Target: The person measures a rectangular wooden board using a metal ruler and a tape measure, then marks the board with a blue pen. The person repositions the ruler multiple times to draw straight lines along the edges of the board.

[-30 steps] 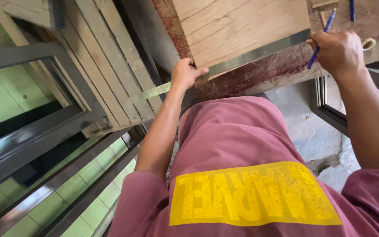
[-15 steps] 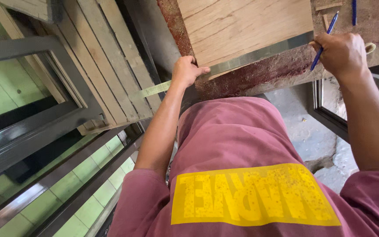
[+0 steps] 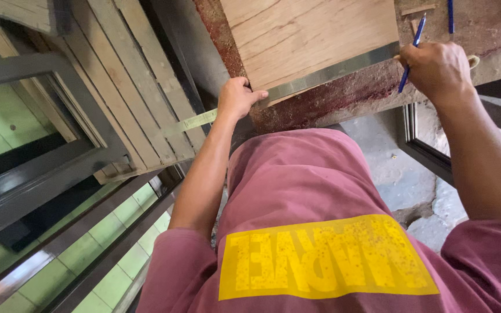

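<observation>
here left hand (image 3: 238, 98) pins steel ruler (image 3: 326, 74); right hand (image 3: 436, 69) grips blue pen (image 3: 411, 53).

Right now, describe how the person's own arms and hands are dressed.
Both hands are bare: the left hand and right hand wear no gloves. Forearms are uncovered. Short maroon sleeves belong to a maroon T-shirt with a yellow printed panel.

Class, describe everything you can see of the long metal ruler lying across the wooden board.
The metal ruler is a long, flat, grey strip, dull and slightly shiny. It lies slanted along the near edge of the pale wooden board, its left end jutting past the bench over the slats. The left hand presses it down near the board's corner; the right hand, holding a blue pen, meets its other end.
</observation>
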The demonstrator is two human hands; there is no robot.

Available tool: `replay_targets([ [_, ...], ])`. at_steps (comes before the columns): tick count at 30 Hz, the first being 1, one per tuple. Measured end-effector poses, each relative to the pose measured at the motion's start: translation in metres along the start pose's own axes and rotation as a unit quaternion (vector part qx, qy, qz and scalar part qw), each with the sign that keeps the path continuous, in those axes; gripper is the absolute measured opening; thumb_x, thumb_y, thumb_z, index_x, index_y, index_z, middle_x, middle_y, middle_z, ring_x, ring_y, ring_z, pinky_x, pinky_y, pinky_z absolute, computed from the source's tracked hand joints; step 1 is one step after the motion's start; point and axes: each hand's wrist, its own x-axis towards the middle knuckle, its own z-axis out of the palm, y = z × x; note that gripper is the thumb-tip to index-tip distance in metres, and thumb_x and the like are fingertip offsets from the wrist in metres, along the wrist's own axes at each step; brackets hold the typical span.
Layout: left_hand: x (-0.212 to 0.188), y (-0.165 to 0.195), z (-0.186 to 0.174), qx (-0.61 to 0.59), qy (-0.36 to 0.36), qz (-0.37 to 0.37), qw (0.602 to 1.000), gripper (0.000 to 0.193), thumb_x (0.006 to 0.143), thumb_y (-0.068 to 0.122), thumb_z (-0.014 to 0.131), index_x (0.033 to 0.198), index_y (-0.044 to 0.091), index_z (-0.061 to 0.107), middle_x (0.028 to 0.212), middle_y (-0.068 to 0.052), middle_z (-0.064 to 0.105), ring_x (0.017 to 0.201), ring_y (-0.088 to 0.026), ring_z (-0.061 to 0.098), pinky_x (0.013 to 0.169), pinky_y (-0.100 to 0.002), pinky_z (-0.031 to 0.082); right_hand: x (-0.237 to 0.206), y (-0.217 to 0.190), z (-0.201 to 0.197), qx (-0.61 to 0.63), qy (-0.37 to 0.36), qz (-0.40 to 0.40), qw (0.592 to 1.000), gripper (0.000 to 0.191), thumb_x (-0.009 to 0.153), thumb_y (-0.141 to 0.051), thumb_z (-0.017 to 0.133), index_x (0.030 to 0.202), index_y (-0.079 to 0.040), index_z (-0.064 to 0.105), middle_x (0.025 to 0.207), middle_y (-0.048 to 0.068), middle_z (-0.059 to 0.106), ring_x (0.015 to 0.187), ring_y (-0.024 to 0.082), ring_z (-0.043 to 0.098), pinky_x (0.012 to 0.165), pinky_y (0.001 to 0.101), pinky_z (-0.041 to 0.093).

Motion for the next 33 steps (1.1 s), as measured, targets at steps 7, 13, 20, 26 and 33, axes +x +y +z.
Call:
replay_targets([
  [7, 0.016, -0.023, 0.011, -0.037, -0.005, 0.012, 0.999, 0.042, 0.068, 0.03, 0.093, 0.092, 0.001, 0.076, 0.081, -0.011, 0.079, 0.07, -0.017, 0.075, 0.066, -0.033, 0.057, -0.006, 0.007, 0.011, 0.031, 0.041, 0.0, 0.999, 0.023, 0.116, -0.035, 0.066, 0.104, -0.017, 0.076, 0.078, 0.012, 0.073, 0.07, 0.03, 0.071, 0.07, 0.0459, 0.056],
  [13, 0.03, -0.033, 0.022, 0.01, -0.001, 0.039, 0.999, 0.046, 0.068, 0.036, 0.094, 0.091, 0.001, 0.075, 0.082, -0.013, 0.077, 0.071, -0.021, 0.074, 0.068, -0.035, 0.056, -0.009, 0.002, 0.0, 0.061, 0.074, 0.032, 0.995, 0.024, 0.111, -0.039, 0.068, 0.105, -0.017, 0.073, 0.078, 0.016, 0.07, 0.075, 0.035, 0.07, 0.073, 0.0471, 0.055],
  [20, 0.021, -0.026, 0.025, 0.0, 0.001, 0.005, 1.0, 0.045, 0.07, 0.04, 0.091, 0.094, 0.005, 0.076, 0.087, -0.011, 0.078, 0.077, -0.024, 0.075, 0.072, -0.037, 0.056, -0.034, -0.019, -0.059, 0.132, 0.167, 0.041, 0.976, 0.03, 0.109, -0.027, 0.067, 0.122, -0.001, 0.073, 0.092, 0.018, 0.074, 0.079, 0.029, 0.073, 0.061, 0.0377, 0.057],
  [26, 0.018, -0.026, 0.028, -0.02, 0.008, 0.019, 1.0, 0.049, 0.069, 0.045, 0.089, 0.096, 0.006, 0.074, 0.09, -0.01, 0.079, 0.08, -0.023, 0.077, 0.074, -0.037, 0.058, -0.025, -0.101, -0.058, 0.375, 0.074, -0.007, 0.924, 0.02, 0.113, -0.006, 0.056, 0.102, -0.001, 0.072, 0.106, 0.016, 0.078, 0.085, 0.02, 0.076, 0.068, 0.0311, 0.06],
  [33, 0.023, -0.03, 0.029, -0.039, 0.015, 0.071, 0.997, 0.051, 0.066, 0.045, 0.09, 0.091, 0.004, 0.074, 0.087, -0.014, 0.078, 0.079, -0.026, 0.076, 0.071, -0.039, 0.058, 0.028, -0.213, -0.031, 0.556, -0.09, -0.062, 0.824, 0.022, 0.088, -0.013, 0.083, 0.103, 0.0, 0.074, 0.092, 0.014, 0.077, 0.075, 0.015, 0.074, 0.066, 0.0286, 0.061],
])
